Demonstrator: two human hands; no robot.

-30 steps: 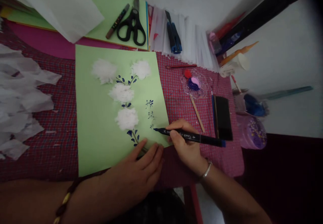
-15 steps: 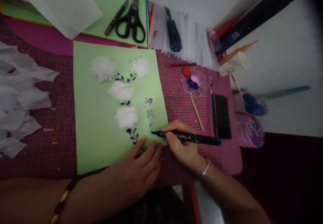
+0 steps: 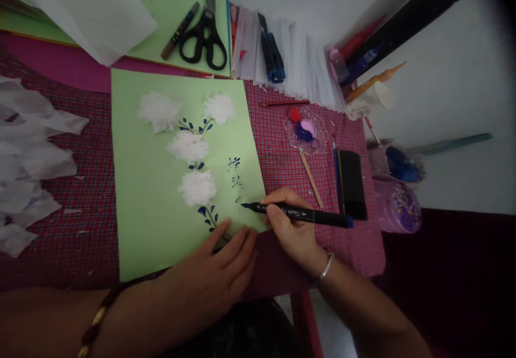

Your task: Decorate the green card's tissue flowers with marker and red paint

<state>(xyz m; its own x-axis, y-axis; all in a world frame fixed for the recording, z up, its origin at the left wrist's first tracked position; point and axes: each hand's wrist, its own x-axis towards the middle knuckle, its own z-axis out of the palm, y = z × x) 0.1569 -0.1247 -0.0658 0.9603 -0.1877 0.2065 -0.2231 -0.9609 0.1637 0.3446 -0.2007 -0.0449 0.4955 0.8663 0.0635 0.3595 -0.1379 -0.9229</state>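
Observation:
A green sheet of paper (image 3: 145, 197) lies on the checked cloth, bearing several fluffy white paper flowers (image 3: 197, 188) with painted stems and dark blue leaves. My right hand (image 3: 292, 229) grips a black marker pen (image 3: 306, 214) with a blue end cap, its blue tip at the column of dark handwritten characters (image 3: 234, 180) on the sheet's right side. Flat on the lower edge of the paper rests my left hand (image 3: 226, 266), fingers stretched out beside the lowest stem.
Scissors (image 3: 205, 38), a brown marker (image 3: 180, 30) and a craft knife (image 3: 271, 51) lie at the back. To the right are a paint palette (image 3: 292, 135), a wooden stick (image 3: 311, 179), a phone (image 3: 352, 185) and a purple tub (image 3: 397, 207). White tissue paper (image 3: 36, 154) covers the left.
The marker tip has shifted slightly up along the characters. The whole view has drifted a little to the left; my left hand stays on the sheet.

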